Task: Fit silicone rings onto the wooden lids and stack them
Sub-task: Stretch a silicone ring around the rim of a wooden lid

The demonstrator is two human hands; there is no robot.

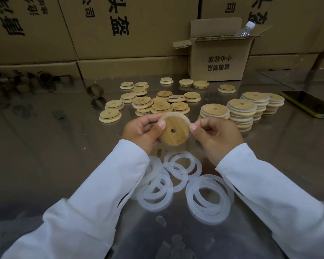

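Note:
A round wooden lid point(174, 130) with a small centre hole is held tilted above the table. My left hand point(141, 133) grips its left edge, thumb on the face. My right hand point(214, 135) pinches the translucent silicone ring point(178, 115) that shows around the lid's upper and right rim. Loose silicone rings point(168, 179) lie overlapped on the table below my hands. Bare wooden lids point(151, 103) lie scattered beyond. Stacks of ringed lids point(241, 113) stand at the right.
The shiny metal table point(54, 137) reflects the room. An open cardboard box point(219, 58) with a plastic bottle point(245, 29) stands at the back. A phone point(309, 103) lies at the far right. Large cartons point(101, 28) wall off the back. Brown tape rolls point(95, 91) sit at the left.

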